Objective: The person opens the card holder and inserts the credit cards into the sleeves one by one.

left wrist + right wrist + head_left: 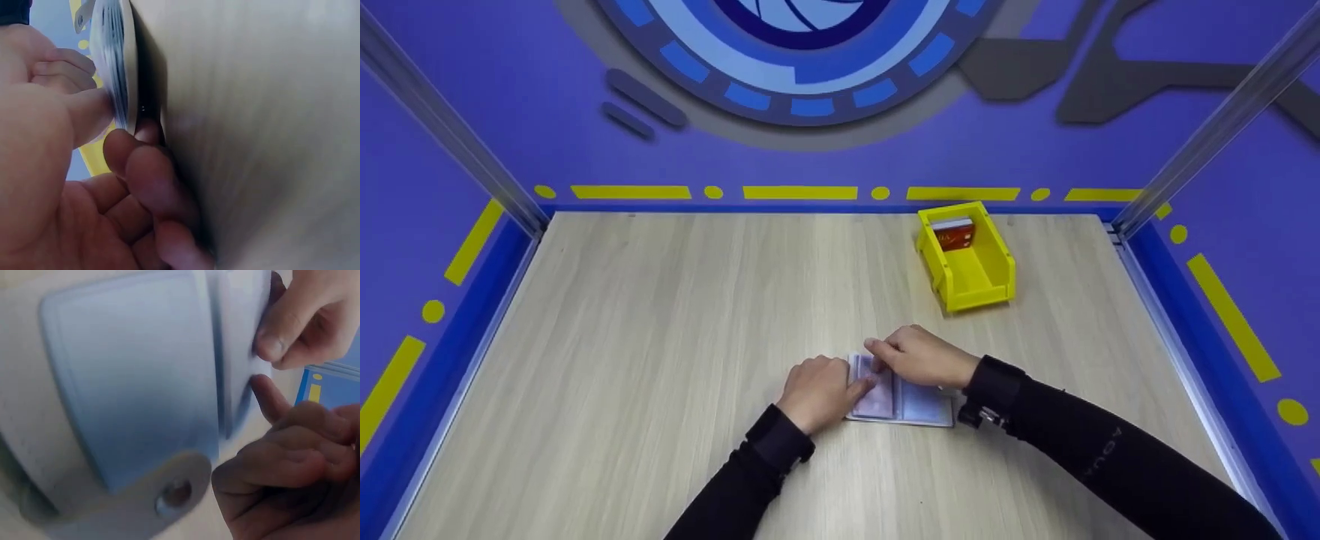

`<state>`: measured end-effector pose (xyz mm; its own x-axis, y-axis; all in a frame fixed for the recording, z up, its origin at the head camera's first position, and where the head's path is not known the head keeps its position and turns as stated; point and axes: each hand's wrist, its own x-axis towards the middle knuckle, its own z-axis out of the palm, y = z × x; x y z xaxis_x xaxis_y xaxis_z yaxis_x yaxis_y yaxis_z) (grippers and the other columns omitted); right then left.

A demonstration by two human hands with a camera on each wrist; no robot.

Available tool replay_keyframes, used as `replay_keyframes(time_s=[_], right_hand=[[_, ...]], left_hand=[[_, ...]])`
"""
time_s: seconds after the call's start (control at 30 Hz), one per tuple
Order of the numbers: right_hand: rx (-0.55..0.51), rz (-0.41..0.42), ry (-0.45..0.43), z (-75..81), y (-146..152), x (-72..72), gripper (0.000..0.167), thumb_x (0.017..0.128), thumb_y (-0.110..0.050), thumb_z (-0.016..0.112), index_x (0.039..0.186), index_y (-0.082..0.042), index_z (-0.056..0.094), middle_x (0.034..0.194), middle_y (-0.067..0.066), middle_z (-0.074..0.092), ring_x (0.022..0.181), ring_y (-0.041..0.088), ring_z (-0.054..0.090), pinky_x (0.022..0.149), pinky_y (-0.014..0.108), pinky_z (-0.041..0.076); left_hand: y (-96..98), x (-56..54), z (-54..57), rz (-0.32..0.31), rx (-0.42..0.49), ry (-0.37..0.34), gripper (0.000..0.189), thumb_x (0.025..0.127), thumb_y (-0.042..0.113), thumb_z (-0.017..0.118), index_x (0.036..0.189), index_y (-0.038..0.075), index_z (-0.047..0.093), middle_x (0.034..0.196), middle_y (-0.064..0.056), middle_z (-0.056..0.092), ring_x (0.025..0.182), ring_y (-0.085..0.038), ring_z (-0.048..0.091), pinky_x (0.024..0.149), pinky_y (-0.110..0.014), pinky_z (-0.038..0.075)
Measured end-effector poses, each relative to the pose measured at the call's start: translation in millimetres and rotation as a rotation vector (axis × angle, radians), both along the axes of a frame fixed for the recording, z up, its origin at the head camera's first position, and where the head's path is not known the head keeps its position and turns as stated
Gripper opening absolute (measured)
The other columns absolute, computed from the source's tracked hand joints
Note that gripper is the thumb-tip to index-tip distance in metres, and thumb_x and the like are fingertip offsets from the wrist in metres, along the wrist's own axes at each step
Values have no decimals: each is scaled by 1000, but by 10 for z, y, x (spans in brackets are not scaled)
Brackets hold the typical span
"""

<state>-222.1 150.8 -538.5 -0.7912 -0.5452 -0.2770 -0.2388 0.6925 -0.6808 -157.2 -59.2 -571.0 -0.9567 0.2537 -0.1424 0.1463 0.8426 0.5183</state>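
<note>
A small card holder [926, 409] lies open on the table, its clear sleeves facing up. In the left wrist view, its stacked sleeves [112, 50] show edge-on above the cover. A strap with a metal snap [173, 496] shows in the right wrist view. My left hand [819, 391] grips the left edge, thumb on the sleeves and fingers at the cover's underside. Over the far edge is my right hand [922, 356], its extended index finger [270, 399] touching the edge of the left-side sleeves. The other fingers of that hand are curled, with nothing visible in them.
Beyond the right hand stands a yellow bin [971, 271] holding a few upright cards [955, 235], the front one red. The wooden table [660, 315] is bordered by blue printed panels [810, 169] at the back and sides.
</note>
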Motion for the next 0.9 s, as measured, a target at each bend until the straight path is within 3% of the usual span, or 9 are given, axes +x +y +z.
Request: replay_keyframes(time_s=[0.1,0.23,0.33,0.4,0.57,0.67,0.8,0.9], right_hand=[[-41,16,110,121,99,-91,43,115,-37,58,93,-9,82,75,-3,66,64,9,52,63,25,45],[-83,-112,253,364,323,-352,27,114,-27,61,108,-10,81,80,3,71,62,14,57,59,25,50],[-8,-226,348,517,499,-648,29,114,-30,60,115,-9,81,83,8,70,65,19,58,60,30,50],[94,-241,421,571,601,-864,33,115,-30,57,113,-7,80,82,9,67,67,22,59,62,33,48],[349,-165,538,567,771,-1328,29,114,-22,57,104,-3,76,79,11,63,70,26,57,68,38,45],[467,-121,525,521,772,-1545,23,112,-20,64,108,-1,76,85,13,68,75,29,59,72,41,48],[608,-65,518,440,746,-1740,26,109,-23,73,120,1,75,97,17,72,83,33,60,81,45,54],[665,-37,558,362,731,-1824,30,106,-24,77,122,2,74,100,19,73,85,34,61,87,50,57]], left_hand=[[2,-2,-10,8,0,-1,57,104,51,73,66,21,43,65,5,39,58,-16,41,53,-33,32],[11,-4,-11,12,10,-1,58,104,51,74,64,21,43,65,5,39,59,-17,41,54,-34,33],[10,-4,-6,19,15,-5,58,103,50,74,64,21,44,64,5,39,59,-17,40,54,-33,32],[4,-1,-7,17,14,-1,57,104,49,74,64,21,44,64,6,37,59,-16,38,53,-32,31],[4,-9,-9,8,17,3,58,104,47,74,63,22,41,63,7,36,57,-14,36,51,-31,29],[2,-15,-7,19,28,-15,57,104,47,75,64,22,43,63,7,37,56,-14,37,52,-31,29],[7,-10,-3,24,31,-28,56,104,49,75,65,21,45,63,7,38,56,-14,38,52,-30,30],[2,-15,8,20,22,-33,56,104,49,74,65,21,45,63,7,38,56,-13,38,53,-30,30]])
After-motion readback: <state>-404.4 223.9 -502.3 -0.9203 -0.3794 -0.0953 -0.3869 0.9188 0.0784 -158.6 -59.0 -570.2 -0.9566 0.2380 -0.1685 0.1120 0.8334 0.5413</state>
